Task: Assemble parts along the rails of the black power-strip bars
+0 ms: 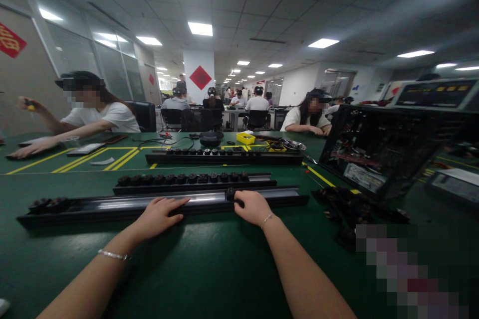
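Observation:
A long black rail [123, 203] with a shiny inner channel lies across the green table in front of me. My left hand [159, 215] rests on its near edge, fingers stretched out along the channel and nothing held. Farther right, my right hand [255, 208] has its fingers curled against a small black block [230, 193] that sits in the channel. The fingertips partly hide the contact. Several similar black pieces [48, 203] sit at the rail's left end. Just behind lies a second rail [194, 187] with a row of black blocks in it.
Beyond is a third filled rail [224, 158]. On the right stand an opened computer case [374, 149] and a heap of dark parts [355, 204]. A yellow tray [246, 138] and cables lie farther back. Co-workers sit at left and right across the table [209, 269].

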The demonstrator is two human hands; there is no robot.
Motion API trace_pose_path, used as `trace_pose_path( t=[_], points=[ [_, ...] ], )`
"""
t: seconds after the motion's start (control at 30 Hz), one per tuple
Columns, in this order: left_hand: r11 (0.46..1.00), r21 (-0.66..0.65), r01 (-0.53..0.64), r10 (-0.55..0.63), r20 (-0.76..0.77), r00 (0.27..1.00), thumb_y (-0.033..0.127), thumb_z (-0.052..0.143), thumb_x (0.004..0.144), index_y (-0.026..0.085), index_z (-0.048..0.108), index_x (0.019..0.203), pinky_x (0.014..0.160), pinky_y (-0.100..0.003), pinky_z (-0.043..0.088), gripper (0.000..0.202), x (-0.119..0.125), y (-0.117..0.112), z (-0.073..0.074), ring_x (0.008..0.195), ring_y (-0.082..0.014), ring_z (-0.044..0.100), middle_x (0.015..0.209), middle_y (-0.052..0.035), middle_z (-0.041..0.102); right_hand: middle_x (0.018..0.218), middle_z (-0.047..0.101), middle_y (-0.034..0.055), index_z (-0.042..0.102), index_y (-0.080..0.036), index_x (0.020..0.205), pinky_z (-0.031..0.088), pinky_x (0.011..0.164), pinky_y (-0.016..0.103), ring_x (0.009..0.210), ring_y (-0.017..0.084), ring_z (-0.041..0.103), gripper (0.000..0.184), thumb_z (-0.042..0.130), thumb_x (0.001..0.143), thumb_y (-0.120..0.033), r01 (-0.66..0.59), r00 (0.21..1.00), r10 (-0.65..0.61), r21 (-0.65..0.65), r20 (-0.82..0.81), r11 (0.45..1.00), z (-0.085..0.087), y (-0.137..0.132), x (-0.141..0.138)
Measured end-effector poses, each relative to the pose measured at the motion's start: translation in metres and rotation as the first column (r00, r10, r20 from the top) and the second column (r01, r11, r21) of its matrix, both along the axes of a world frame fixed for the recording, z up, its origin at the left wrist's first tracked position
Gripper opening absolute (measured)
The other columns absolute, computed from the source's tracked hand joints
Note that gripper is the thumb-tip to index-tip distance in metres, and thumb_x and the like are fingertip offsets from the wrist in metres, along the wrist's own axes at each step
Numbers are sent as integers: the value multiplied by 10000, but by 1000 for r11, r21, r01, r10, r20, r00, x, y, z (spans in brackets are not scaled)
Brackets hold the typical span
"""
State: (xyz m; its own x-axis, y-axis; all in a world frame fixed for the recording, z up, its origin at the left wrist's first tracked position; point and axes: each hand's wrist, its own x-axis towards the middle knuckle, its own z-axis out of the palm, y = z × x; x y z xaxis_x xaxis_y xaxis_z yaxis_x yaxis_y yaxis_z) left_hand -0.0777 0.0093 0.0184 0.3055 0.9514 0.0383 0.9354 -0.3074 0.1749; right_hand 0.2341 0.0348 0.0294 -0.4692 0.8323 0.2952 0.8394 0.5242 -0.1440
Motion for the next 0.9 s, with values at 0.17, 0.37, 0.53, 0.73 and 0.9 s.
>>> trace_pose_path(
  t=[0.17,0.37,0.53,0.73,0.9],
  points=[
    [1000,4,-3,3,-8,1000,523,383,795,377,339,1315,1024,-448,207,542,0,0,-1,1178,-227,436,1299,15,504,807,617,4,577,-239,868,322,667,235,757,136,532,169,451,785,-313,-7,1000,7,14,-7,1000,-2,2,0],
    [1000,4,-9,9,-7,1000,528,379,795,375,346,1312,1020,-446,213,541,0,0,0,1165,-226,448,1298,11,505,797,618,1,578,-238,850,323,653,235,746,136,537,156,458,779,-309,1,1000,0,34,-6,999,-3,2,1],
    [1000,-1,-8,8,-1,1000,523,383,795,385,341,1311,1025,-450,203,535,1,-1,1,1171,-221,442,1305,21,498,790,618,2,579,-235,846,326,643,236,737,135,541,153,464,781,-311,13,1000,-13,21,4,1000,-2,1,1],
    [1000,-6,-9,10,8,1000,533,383,792,385,341,1312,1029,-448,199,542,2,-2,2,1184,-224,430,1306,19,496,792,614,-1,579,-238,850,320,638,230,740,133,536,156,462,783,-315,14,1000,-14,14,-7,1000,0,1,1],
    [1000,-7,-14,14,5,1000,530,380,791,384,344,1311,1026,-449,205,541,2,-2,2,1178,-229,437,1295,16,508,783,611,1,577,-232,841,317,635,232,726,129,531,154,460,788,-317,18,1000,-18,6,-4,1000,0,1,1]
  ],
)
